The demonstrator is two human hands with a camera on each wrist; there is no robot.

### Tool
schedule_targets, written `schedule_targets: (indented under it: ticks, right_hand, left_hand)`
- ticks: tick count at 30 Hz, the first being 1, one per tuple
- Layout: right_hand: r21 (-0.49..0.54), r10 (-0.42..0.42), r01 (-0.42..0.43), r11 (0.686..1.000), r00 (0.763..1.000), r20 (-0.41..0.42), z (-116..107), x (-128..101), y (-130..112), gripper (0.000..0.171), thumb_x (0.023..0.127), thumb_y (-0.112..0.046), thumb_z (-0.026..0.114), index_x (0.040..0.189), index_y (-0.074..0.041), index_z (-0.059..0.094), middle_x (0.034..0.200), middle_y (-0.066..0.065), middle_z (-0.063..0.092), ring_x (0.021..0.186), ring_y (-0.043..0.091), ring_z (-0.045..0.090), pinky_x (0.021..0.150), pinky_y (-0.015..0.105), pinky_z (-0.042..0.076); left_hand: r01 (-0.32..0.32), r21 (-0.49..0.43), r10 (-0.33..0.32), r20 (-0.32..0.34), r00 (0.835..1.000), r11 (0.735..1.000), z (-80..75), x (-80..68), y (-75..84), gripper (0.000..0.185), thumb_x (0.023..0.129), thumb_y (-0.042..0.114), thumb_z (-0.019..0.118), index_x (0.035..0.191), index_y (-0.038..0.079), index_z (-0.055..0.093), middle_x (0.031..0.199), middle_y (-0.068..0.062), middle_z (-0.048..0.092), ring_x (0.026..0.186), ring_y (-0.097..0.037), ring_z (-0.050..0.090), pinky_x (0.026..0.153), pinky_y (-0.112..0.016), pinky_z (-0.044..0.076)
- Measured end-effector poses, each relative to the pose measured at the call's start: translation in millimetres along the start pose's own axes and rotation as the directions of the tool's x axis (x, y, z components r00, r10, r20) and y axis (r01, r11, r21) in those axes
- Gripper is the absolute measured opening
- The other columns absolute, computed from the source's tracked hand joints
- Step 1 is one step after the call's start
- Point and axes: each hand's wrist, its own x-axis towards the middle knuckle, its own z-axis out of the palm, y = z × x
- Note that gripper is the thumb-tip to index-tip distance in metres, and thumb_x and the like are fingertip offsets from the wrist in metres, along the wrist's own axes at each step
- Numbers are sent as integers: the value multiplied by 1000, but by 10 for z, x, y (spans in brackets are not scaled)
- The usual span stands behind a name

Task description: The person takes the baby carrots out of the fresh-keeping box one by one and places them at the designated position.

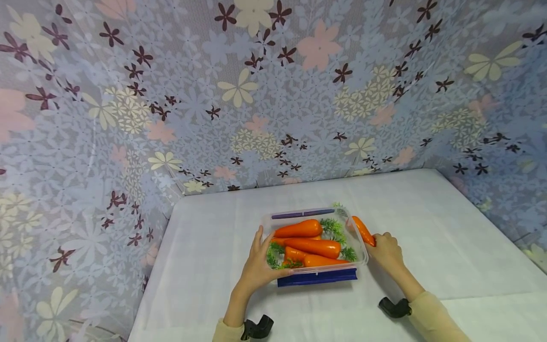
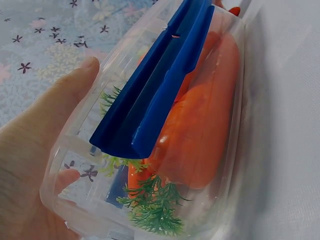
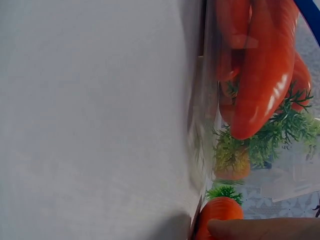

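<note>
A clear plastic container (image 1: 363,254) with blue clip flaps (image 1: 317,277) stands on the table, holding several orange carrots (image 1: 314,246) with green leafy tops (image 1: 333,230). My left hand (image 1: 258,263) grips its left side, thumb along the near rim and fingers along the left wall. In the left wrist view a blue flap (image 2: 155,90) hangs over the near wall. Outside the right wall lies another carrot (image 1: 363,230), its near end held in my right hand (image 1: 386,251). A finger (image 3: 265,229) rests over this carrot (image 3: 222,209) in the right wrist view.
A white cloth (image 1: 205,247) covers the table. Flower-patterned fabric (image 1: 256,95) rises behind it and on both sides. Black wrist cameras (image 1: 258,327) sit on both forearms.
</note>
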Motion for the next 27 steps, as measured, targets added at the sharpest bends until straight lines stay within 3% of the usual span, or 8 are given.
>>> schedule_targets:
  ticks: [14,18,27]
  right_hand:
    - [40,11,-13,999,999,52,-163,0,-15,54,84,-35,55,115,9,52,96,27,55,80,37,54,56,41,44]
    - [73,-2,2,997,1000,5,-304,22,-68,51,85,-32,55,115,9,52,98,29,56,81,38,55,59,44,46]
    - [148,-120,142,979,982,-149,-590,38,-406,44,88,-27,56,114,7,53,98,27,56,87,38,54,71,48,46]
  left_hand:
    - [17,-6,-17,5,1000,1000,32,-17,-16,104,56,68,68,142,32,21,153,1,-6,139,-33,8,96,-64,31]
    - [15,-1,-15,-2,1000,1000,41,-28,-8,105,56,69,68,142,30,22,153,0,-5,139,-34,9,95,-64,32]
    - [22,-6,-22,-15,1000,1000,46,-52,17,103,56,66,70,142,32,22,153,2,-4,139,-35,9,95,-64,32]
